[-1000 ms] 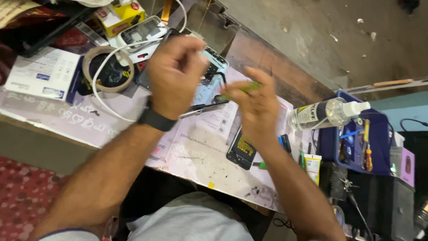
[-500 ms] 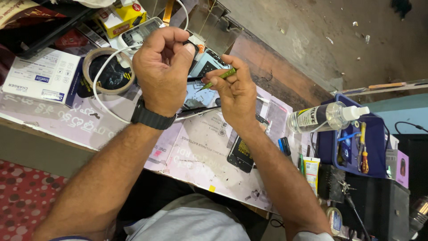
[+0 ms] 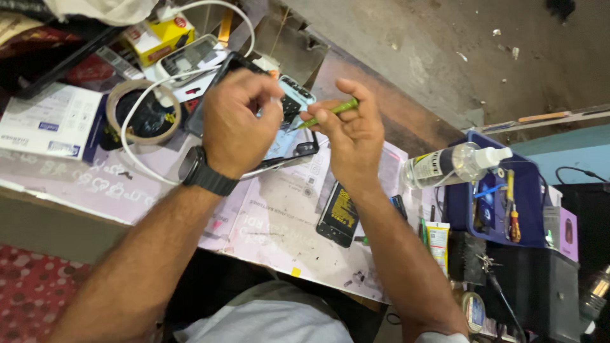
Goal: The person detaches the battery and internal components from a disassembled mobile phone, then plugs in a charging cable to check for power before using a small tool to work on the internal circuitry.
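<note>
- Head view: both hands hover over the opened phone [image 3: 289,136] lying on the tabletop [image 3: 279,222], and they have drawn in closer over it than a second ago.
- The left hand [image 3: 238,124] has swung from high above the phone down to just over its upper edge, grip pressed together on something tiny and pale; what it is, I cannot tell.
- The right hand [image 3: 352,133] has come up from beside the phone's right edge, grip pinching the green tool [image 3: 327,114], tip aimed left at the left fingertips.
- Tool tip and left fingertips now nearly meet right above the phone: fine work on the small piece looks under way, I judge.
- Right of the phone: a dark battery [image 3: 340,213] flat on the paper, a clear spray bottle [image 3: 454,164] farther right.
- Left of the phone: a tape roll [image 3: 143,114] with a white cable [image 3: 136,159] looping round it.
</note>
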